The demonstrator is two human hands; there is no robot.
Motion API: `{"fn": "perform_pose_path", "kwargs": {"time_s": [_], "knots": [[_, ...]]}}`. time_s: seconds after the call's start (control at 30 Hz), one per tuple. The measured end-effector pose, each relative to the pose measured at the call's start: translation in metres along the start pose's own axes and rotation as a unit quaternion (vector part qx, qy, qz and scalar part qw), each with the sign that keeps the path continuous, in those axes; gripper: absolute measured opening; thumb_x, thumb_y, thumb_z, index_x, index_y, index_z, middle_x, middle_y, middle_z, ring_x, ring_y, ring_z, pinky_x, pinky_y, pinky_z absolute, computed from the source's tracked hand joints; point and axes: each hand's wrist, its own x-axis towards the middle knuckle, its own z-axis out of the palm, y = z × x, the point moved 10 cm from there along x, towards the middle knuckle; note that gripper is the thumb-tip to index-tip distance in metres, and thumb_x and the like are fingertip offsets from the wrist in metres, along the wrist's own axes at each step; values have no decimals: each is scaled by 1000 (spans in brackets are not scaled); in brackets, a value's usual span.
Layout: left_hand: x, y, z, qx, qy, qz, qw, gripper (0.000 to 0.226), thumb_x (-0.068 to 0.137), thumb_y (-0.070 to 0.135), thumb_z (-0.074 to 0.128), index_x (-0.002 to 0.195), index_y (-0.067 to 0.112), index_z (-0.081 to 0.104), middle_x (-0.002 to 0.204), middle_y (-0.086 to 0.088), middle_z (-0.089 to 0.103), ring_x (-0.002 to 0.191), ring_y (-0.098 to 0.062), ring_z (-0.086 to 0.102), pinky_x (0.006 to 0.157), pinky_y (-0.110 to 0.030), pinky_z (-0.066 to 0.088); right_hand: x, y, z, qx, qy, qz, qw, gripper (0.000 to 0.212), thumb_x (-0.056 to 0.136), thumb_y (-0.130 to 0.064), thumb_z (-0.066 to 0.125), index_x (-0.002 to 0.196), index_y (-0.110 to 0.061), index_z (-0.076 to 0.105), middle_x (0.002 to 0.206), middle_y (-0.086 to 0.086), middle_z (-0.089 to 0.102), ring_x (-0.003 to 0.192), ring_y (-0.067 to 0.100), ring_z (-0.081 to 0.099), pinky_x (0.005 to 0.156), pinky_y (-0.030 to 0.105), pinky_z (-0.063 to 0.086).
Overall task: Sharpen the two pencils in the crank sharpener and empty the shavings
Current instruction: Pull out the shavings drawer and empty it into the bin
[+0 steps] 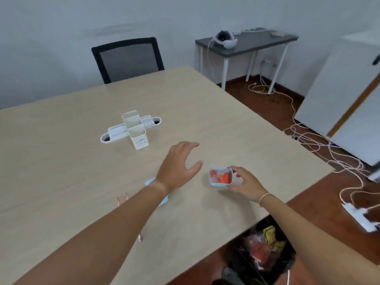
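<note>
My right hand [245, 184] grips a small white shavings drawer [220, 176] filled with red-orange shavings, held just above the beige table [236, 124]. My left hand [181, 163] hovers to its left, fingers spread, holding nothing. The light-blue crank sharpener [151, 182] lies mostly hidden under my left wrist and forearm. Two red pencils [122, 199] lie side by side on the table, left of my left forearm, only their sharpened tips showing. A pencil end [140, 237] shows below the forearm.
A white desk organiser [135, 128] stands mid-table. A black-lined bin [261, 251] with rubbish sits on the floor by the table's near right edge. A black mesh chair [127, 58] is behind the table. Cables [320, 147] and a power strip [359, 217] lie on the floor.
</note>
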Motion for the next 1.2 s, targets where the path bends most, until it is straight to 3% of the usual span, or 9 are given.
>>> {"fn": "perform_pose_path", "kwargs": {"time_s": [0.13, 0.23, 0.3, 0.43, 0.53, 0.67, 0.8, 0.93, 1.2], "knots": [[9, 60, 60, -5, -83, 99, 992, 44, 85, 27, 64, 127, 15, 54, 126, -5, 57, 119, -24, 50, 103, -24, 32, -53, 37, -44, 25, 86, 61, 994, 58, 73, -10, 75, 124, -15, 48, 116, -2, 49, 101, 15, 45, 81, 19, 34], [3, 90, 112, -19, -136, 131, 982, 43, 86, 29, 62, 127, 18, 53, 127, -4, 56, 117, -23, 50, 103, -29, 37, -103, 77, -73, 47, 148, 116, 981, 56, 73, -10, 74, 123, -15, 50, 111, 4, 54, 98, 19, 51, 63, 2, 37], [-5, 107, 147, -22, -175, 148, 973, 43, 87, 30, 61, 128, 19, 52, 127, -3, 56, 117, -23, 50, 103, -32, 40, -136, 105, -89, 59, 180, 147, 971, 55, 71, -7, 75, 120, -13, 52, 110, 7, 56, 96, 18, 55, 67, -2, 37], [-18, 132, 209, -10, -244, 178, 953, 43, 89, 32, 55, 130, 21, 48, 130, 0, 54, 121, -22, 45, 102, -33, 40, -186, 163, -104, 78, 213, 205, 952, 53, 68, -5, 77, 115, -16, 55, 109, 2, 54, 97, 16, 55, 85, 24, 40], [-25, 139, 246, 15, -284, 186, 940, 46, 89, 31, 53, 133, 20, 47, 135, -3, 51, 125, -25, 43, 105, -36, 37, -208, 205, -99, 85, 230, 238, 940, 50, 65, -3, 77, 107, -23, 57, 101, 2, 56, 93, 19, 55, 79, 20, 39], [-33, 140, 283, 62, -318, 203, 924, 48, 88, 30, 56, 133, 15, 49, 138, -9, 50, 128, -28, 44, 110, -38, 36, -217, 260, -65, 112, 209, 285, 929, 52, 65, 2, 77, 112, -6, 57, 101, 7, 56, 89, 19, 53, 80, 24, 40], [-27, 135, 304, 113, -306, 228, 917, 48, 87, 30, 55, 132, 11, 50, 138, -13, 51, 127, -30, 46, 111, -40, 36, -204, 300, -24, 145, 171, 324, 919, 53, 66, 2, 75, 114, -8, 56, 113, 16, 58, 95, 23, 56, 84, 31, 43], [-19, 136, 321, 149, -301, 261, 905, 51, 89, 32, 50, 135, 10, 47, 143, -13, 47, 131, -31, 44, 114, -40, 33, -186, 330, 5, 131, 112, 361, 917, 57, 68, -14, 78, 120, -9, 54, 120, 18, 58, 110, 32, 56, 99, 47, 45], [-12, 131, 324, 113, -259, 279, 918, 48, 88, 24, 42, 135, 14, 50, 142, -9, 50, 129, -30, 49, 109, -43, 39, -154, 376, 18, -6, 39, 421, 906, 51, 79, -42, 65, 113, -4, 56, 108, 25, 60, 101, 38, 56, 87, 42, 45]]}}
